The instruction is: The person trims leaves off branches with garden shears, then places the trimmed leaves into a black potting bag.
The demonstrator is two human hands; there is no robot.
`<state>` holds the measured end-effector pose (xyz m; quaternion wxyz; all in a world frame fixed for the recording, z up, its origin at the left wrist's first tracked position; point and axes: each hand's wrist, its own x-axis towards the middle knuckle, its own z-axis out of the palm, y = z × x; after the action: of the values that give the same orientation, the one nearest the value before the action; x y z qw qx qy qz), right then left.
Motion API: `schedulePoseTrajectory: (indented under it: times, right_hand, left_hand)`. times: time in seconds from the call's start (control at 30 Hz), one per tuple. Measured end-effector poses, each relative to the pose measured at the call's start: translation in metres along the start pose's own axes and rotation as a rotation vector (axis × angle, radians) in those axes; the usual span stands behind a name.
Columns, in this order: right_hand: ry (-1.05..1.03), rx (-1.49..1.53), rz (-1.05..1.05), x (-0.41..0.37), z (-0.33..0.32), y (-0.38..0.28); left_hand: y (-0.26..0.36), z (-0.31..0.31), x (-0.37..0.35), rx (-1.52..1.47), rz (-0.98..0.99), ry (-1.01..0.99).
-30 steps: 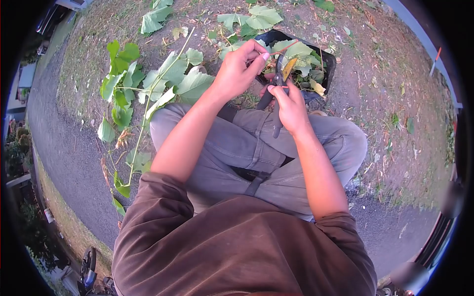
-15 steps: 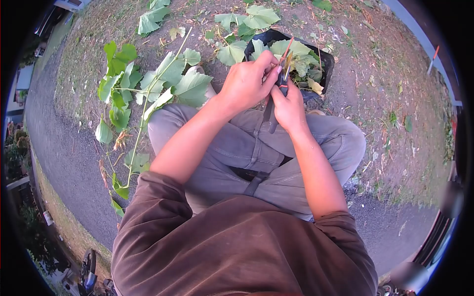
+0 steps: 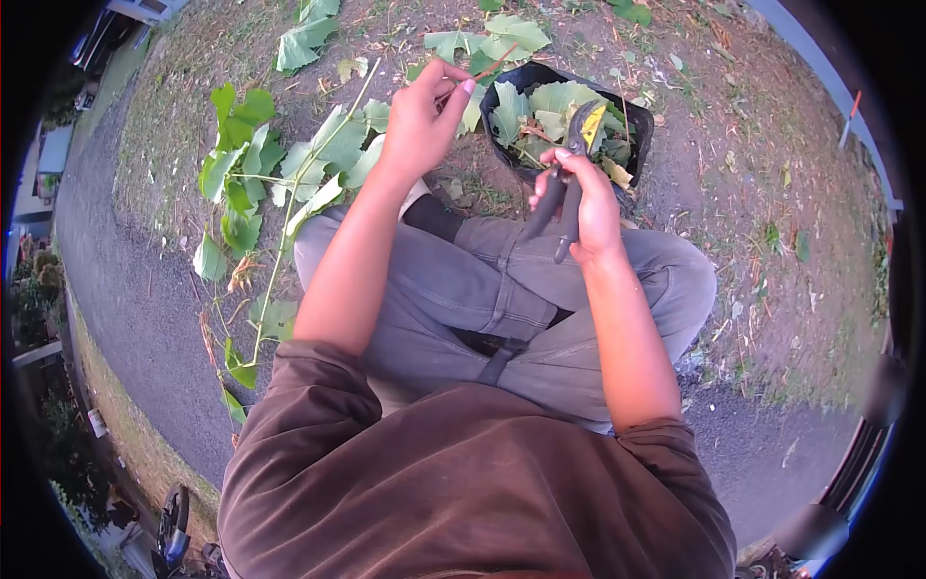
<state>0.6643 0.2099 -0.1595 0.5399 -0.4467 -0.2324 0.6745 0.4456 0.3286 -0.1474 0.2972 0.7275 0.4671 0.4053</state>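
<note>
Between the fingers of my left hand is a thin reddish-brown stem, pointing up and right. My right hand grips dark-handled pruning shears with a yellow patch by the blades. The shears are held over the near edge of a black container. Cut green leaves and some yellowed, dry ones fill the container. To the left of my left hand, a long leafy vine with broad lobed leaves lies along the ground beside my knee.
Loose broad leaves lie on the ground behind the container, and another large leaf sits farther left. My crossed legs are directly below my hands. Asphalt borders the patchy soil on the left.
My left hand has moved left, away from the shears, with the stem in its fingers. My right hand has shifted slightly right and down, and the shears now show apart from the left hand.
</note>
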Motion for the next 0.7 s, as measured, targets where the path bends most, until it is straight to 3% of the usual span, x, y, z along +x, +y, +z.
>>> schedulePoseTrajectory:
  times: [0.2,0.3,0.33,0.4,0.57,0.7]
  right_hand:
    - [-0.119,-0.168,0.081,0.005,0.004,0.018]
    - [-0.104,-0.209,-0.053,0.006,0.010,0.028]
    - [-0.105,-0.209,-0.051,0.005,0.011,0.027]
    - [-0.138,-0.176,-0.012,0.003,0.012,0.021]
    - [-0.130,-0.236,-0.036,0.002,0.010,0.018]
    - [-0.091,-0.295,0.013,0.003,0.007,0.011]
  left_hand:
    - [0.018,0.021,-0.012,-0.297,-0.094,-0.094]
    - [0.018,0.028,-0.018,0.134,0.240,-0.049]
    - [0.018,0.030,-0.017,0.134,0.238,-0.049]
    - [0.018,0.035,-0.015,0.207,0.499,0.044]
    - [0.020,0.035,-0.016,0.271,0.497,0.016]
    - [0.020,0.033,-0.016,0.145,0.392,0.021]
